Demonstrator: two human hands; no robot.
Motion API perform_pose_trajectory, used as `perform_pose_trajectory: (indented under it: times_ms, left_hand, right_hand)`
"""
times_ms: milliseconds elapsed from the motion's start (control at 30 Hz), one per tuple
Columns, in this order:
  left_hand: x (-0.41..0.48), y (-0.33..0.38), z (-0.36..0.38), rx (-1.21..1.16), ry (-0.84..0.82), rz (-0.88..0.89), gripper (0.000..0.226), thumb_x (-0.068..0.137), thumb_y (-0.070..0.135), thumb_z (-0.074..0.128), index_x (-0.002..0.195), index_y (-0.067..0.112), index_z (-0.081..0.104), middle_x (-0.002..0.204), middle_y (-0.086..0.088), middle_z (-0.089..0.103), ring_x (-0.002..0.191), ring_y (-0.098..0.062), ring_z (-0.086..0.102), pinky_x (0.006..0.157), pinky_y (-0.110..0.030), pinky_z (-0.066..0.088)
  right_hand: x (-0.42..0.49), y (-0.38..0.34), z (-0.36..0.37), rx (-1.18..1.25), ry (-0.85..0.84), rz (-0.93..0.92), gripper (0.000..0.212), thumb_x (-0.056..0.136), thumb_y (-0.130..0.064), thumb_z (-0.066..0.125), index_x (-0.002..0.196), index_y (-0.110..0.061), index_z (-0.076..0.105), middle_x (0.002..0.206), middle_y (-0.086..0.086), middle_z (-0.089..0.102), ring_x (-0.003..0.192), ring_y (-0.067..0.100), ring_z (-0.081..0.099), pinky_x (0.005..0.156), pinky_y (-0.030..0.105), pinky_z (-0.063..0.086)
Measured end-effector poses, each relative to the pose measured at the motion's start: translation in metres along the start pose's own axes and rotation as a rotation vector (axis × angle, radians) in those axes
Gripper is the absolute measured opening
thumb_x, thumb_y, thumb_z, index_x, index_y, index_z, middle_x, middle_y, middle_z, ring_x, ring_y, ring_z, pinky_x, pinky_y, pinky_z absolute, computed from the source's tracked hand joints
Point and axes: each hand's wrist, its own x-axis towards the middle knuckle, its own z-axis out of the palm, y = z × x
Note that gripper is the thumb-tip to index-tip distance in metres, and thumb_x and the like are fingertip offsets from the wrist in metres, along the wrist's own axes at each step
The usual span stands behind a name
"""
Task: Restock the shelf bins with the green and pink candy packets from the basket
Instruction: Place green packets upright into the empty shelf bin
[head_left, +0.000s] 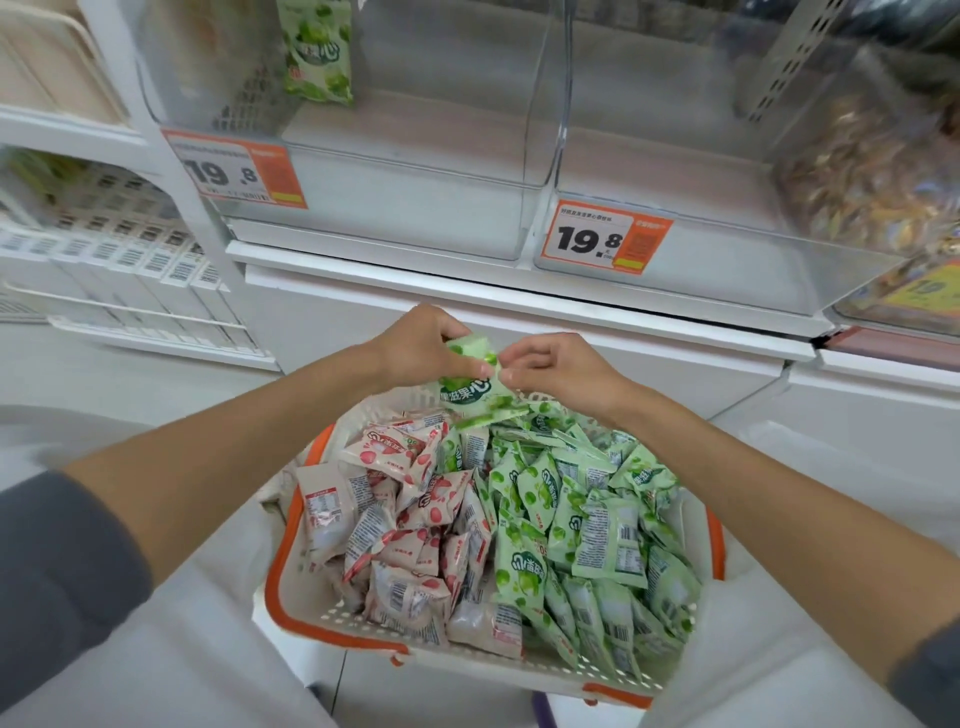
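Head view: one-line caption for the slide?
Left hand and right hand grip green packets over the basket of pink and green candy; one packet stands in the left bin.

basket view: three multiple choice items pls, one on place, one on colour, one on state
1. Where in the basket do the pink packets lie?
A. the person's left side
B. the person's right side
C. buried under green ones

2. What colour is the basket's rim trim?
A. blue
B. orange
C. black

3. What are the left hand and right hand doing?
A. hanging idle
B. gripping the basket handles
C. both pinching a green packet

Key: 1 A, the pink pile fills the left half; 2 B, orange edging runs round the white basket; 3 C, fingers of both hands pinch the packet above the basket.
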Motion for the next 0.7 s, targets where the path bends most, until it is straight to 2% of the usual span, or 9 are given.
perform_pose_trajectory:
  times_ms: [67, 100, 167, 267, 367, 433, 567, 633, 700]
  left_hand:
    - [-0.004, 0.005, -0.015, -0.112, 0.043, -0.005, 0.039, 0.074, 0.032, 0.082, 0.108, 0.014, 0.073, 0.098, -0.001, 0.074, 0.084, -0.008, 0.069, 0.073, -0.021, 0.056]
    - [-0.007, 0.007, -0.023, -0.17, 0.076, -0.02, 0.043, 0.075, 0.034, 0.081, 0.111, 0.014, 0.07, 0.103, 0.0, 0.073, 0.091, -0.01, 0.07, 0.079, -0.026, 0.058]
    - [-0.014, 0.011, -0.041, -0.287, 0.097, -0.052, 0.043, 0.079, 0.033, 0.078, 0.114, 0.011, 0.068, 0.106, -0.005, 0.074, 0.098, -0.018, 0.071, 0.086, -0.035, 0.058]
    - [-0.024, 0.023, -0.072, -0.497, 0.163, -0.054, 0.04, 0.083, 0.017, 0.074, 0.12, 0.005, 0.063, 0.112, -0.012, 0.072, 0.099, -0.02, 0.07, 0.084, -0.032, 0.059]
    - [-0.024, 0.042, -0.108, -0.514, 0.278, 0.054, 0.032, 0.086, 0.01, 0.072, 0.116, 0.003, 0.064, 0.106, -0.01, 0.073, 0.095, -0.019, 0.07, 0.076, -0.025, 0.059]
    - [-0.019, 0.059, -0.135, -0.485, 0.391, 0.127, 0.021, 0.085, 0.013, 0.073, 0.105, 0.012, 0.069, 0.099, -0.002, 0.074, 0.088, -0.012, 0.07, 0.073, -0.022, 0.056]
    - [0.008, 0.085, -0.185, -0.503, 0.5, 0.238, 0.011, 0.086, 0.017, 0.074, 0.096, 0.016, 0.072, 0.1, -0.003, 0.075, 0.094, -0.017, 0.072, 0.088, -0.033, 0.056]
    - [0.03, 0.086, -0.204, -0.565, 0.547, 0.268, 0.01, 0.087, 0.017, 0.072, 0.096, 0.013, 0.069, 0.103, -0.007, 0.074, 0.099, -0.022, 0.07, 0.094, -0.041, 0.055]
    - [0.055, 0.079, -0.219, -0.548, 0.598, 0.248, 0.013, 0.092, 0.017, 0.067, 0.103, 0.015, 0.062, 0.105, -0.007, 0.071, 0.095, -0.021, 0.068, 0.093, -0.04, 0.054]
  right_hand:
    - [0.003, -0.009, 0.001, -0.003, 0.1, -0.043, 0.01, 0.087, -0.011, 0.071, 0.097, -0.013, 0.069, 0.086, 0.008, 0.072, 0.076, 0.015, 0.066, 0.088, 0.037, 0.055]
    - [0.004, -0.016, 0.001, 0.013, 0.15, -0.067, 0.007, 0.087, -0.011, 0.07, 0.093, -0.014, 0.069, 0.086, 0.01, 0.071, 0.077, 0.018, 0.065, 0.088, 0.039, 0.055]
    - [0.008, -0.036, 0.003, 0.026, 0.206, -0.131, 0.006, 0.088, -0.011, 0.069, 0.089, -0.017, 0.068, 0.086, 0.01, 0.07, 0.077, 0.018, 0.063, 0.087, 0.038, 0.054]
    - [0.016, -0.076, 0.008, 0.018, 0.276, -0.216, 0.003, 0.09, -0.009, 0.066, 0.093, -0.01, 0.068, 0.081, 0.005, 0.067, 0.074, 0.015, 0.061, 0.077, 0.03, 0.052]
    - [0.028, -0.123, 0.013, -0.001, 0.286, -0.32, 0.005, 0.088, -0.009, 0.068, 0.093, -0.011, 0.068, 0.085, 0.007, 0.068, 0.076, 0.014, 0.062, 0.075, 0.029, 0.052]
    - [0.04, -0.155, 0.015, -0.078, 0.245, -0.398, 0.014, 0.081, -0.009, 0.075, 0.088, -0.017, 0.067, 0.09, 0.008, 0.07, 0.076, 0.014, 0.063, 0.075, 0.03, 0.054]
    - [0.085, -0.213, 0.009, -0.145, 0.341, -0.426, 0.019, 0.076, -0.002, 0.078, 0.09, -0.009, 0.067, 0.086, 0.01, 0.07, 0.067, 0.015, 0.063, 0.067, 0.03, 0.057]
    - [0.123, -0.228, 0.008, -0.138, 0.429, -0.406, 0.02, 0.075, -0.001, 0.077, 0.081, -0.015, 0.063, 0.086, 0.012, 0.07, 0.069, 0.02, 0.064, 0.067, 0.035, 0.057]
    - [0.167, -0.233, 0.011, -0.168, 0.485, -0.348, 0.023, 0.076, -0.002, 0.075, 0.076, -0.018, 0.059, 0.083, 0.008, 0.068, 0.07, 0.021, 0.065, 0.07, 0.036, 0.057]
